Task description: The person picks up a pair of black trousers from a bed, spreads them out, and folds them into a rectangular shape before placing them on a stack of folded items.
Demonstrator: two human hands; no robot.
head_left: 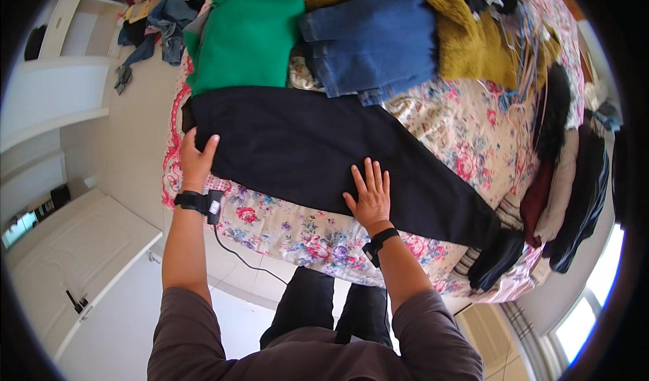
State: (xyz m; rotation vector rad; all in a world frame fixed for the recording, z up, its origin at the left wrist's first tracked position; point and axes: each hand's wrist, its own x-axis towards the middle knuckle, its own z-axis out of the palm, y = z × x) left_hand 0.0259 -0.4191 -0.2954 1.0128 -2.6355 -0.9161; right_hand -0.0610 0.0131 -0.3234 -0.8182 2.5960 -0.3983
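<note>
A black pair of trousers [291,144], folded lengthwise, lies flat across the bed, its wide end at the left and its narrower end toward the right. At the near left corner of the cloth is my left hand [197,158], thumb and forefinger spread apart at the edge; its other fingers are mostly hidden. My right hand [370,195] rests palm down on the middle of the trousers with its fingers stretched out. Just beyond them lie a folded green garment [250,36] and folded blue jeans [375,43].
A floral sheet [318,242] covers the bed. A mustard fluffy blanket [473,43] lies at the back, and several rolled dark and grey garments [558,185] line the right side. More clothes [169,23] are heaped at far left. A cable [247,263] hangs from my left wrist device.
</note>
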